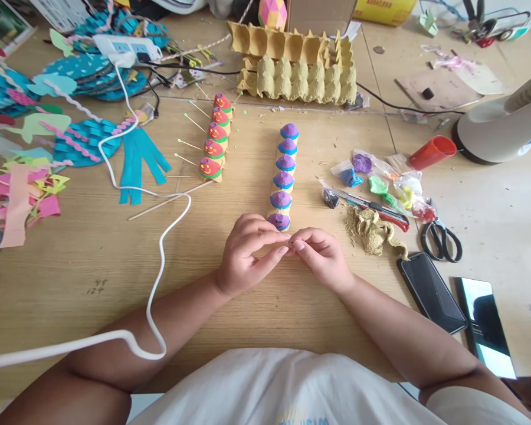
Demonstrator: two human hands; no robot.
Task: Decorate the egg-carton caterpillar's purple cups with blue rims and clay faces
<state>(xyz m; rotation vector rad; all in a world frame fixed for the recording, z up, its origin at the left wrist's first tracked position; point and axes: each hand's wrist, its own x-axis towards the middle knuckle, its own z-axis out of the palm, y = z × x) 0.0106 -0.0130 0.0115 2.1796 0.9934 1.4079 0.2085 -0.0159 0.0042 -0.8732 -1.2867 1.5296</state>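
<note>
My left hand (253, 252) and my right hand (319, 255) meet fingertip to fingertip just below the near end of an egg-carton caterpillar (284, 180). Both are closed in a pinch, and whatever lies between the tips is too small to name. Purple clay with blue rims covers the caterpillar's row of bumps, and dark marks show on the nearest one. To its left stands a second caterpillar (215, 139), red and green with yellow faces and green-tipped sticks poking out. Small bags of coloured clay (377, 185) lie to the right, with a black one (331, 198) closest.
Egg cartons (307, 82) lie at the back. On the right are a utility knife (380, 211), torn carton scraps (374, 233), scissors (441, 239), two phones (431, 292) and a red cup (432, 153). A white cable (161, 254) crosses the left side, near blue paper strips (137, 165).
</note>
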